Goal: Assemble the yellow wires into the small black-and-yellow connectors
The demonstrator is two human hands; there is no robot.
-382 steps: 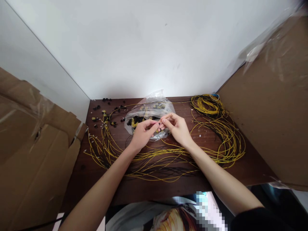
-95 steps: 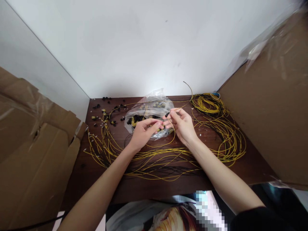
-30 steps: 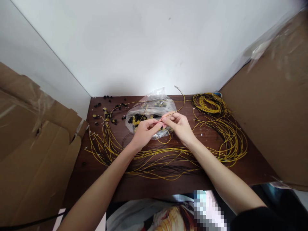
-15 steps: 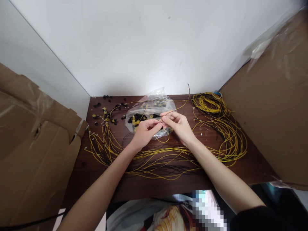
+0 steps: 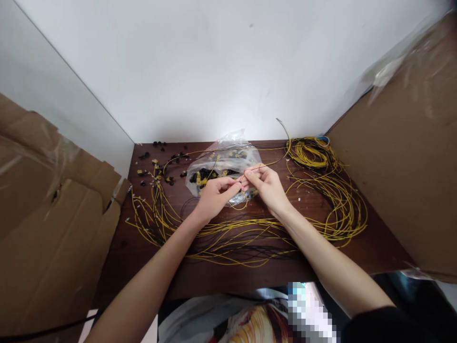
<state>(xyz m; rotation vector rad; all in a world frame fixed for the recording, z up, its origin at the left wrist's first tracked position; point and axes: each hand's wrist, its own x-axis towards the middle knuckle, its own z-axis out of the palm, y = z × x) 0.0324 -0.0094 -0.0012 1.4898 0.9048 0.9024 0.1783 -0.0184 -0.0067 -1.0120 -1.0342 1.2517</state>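
Between my two hands runs a thin yellow-and-black wire point(image 5: 271, 163), its free end curving up past my right hand. My left hand point(image 5: 218, 196) pinches it with thumb and forefinger. Close by, the fingertips of my right hand point(image 5: 263, 185) are also closed on the wire. A small yellow loop point(image 5: 240, 207) hangs below the fingers. Behind and under the hands lies a clear plastic bag point(image 5: 232, 138) of small black and yellow parts point(image 5: 205, 175). What sits right between the fingertips is too small to make out.
Bundled yellow and black wires point(image 5: 250, 223) spread across the brown tabletop point(image 5: 228, 281). A coiled bundle point(image 5: 310, 155) lies at back right. Loose small black parts point(image 5: 174, 158) are scattered at back left. Cardboard point(image 5: 46, 224) stands left, more cardboard point(image 5: 403, 157) right, a white wall point(image 5: 228, 66) behind.
My right hand has shifted slightly right along the wire, away from the left. The wire's free end now bows farther right, and the hanging loop is smaller.
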